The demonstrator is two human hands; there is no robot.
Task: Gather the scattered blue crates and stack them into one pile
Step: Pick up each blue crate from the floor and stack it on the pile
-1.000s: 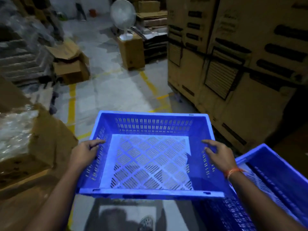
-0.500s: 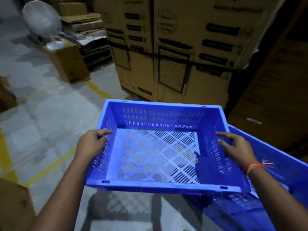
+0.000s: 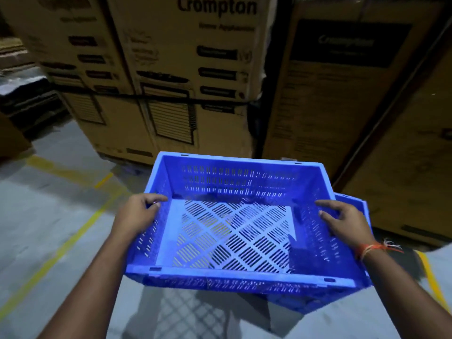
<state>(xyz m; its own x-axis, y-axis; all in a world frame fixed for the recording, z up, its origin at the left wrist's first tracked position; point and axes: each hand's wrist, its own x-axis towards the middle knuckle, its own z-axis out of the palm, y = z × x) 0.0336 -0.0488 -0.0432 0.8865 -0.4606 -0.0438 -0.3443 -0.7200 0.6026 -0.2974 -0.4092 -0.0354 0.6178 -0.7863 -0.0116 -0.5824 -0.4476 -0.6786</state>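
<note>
The held crate (image 3: 234,231) is blue moulded plastic with a smooth, slightly glossy finish; its walls and base are perforated with slots. The second crate (image 3: 352,299), lower right of the frame, shows the same plastic. The boxes (image 3: 186,69) across the top are matt brown corrugated cardboard with black print. The floor (image 3: 44,216), at left, is matt grey concrete bearing worn yellow painted lines (image 3: 73,243).

Two bare forearms are seen, with no sleeves reaching into view. An orange thread band (image 3: 369,249), with loose frayed ends, is worn around the wrist of the right hand (image 3: 347,222). Nothing is worn on the left hand (image 3: 137,214).
</note>
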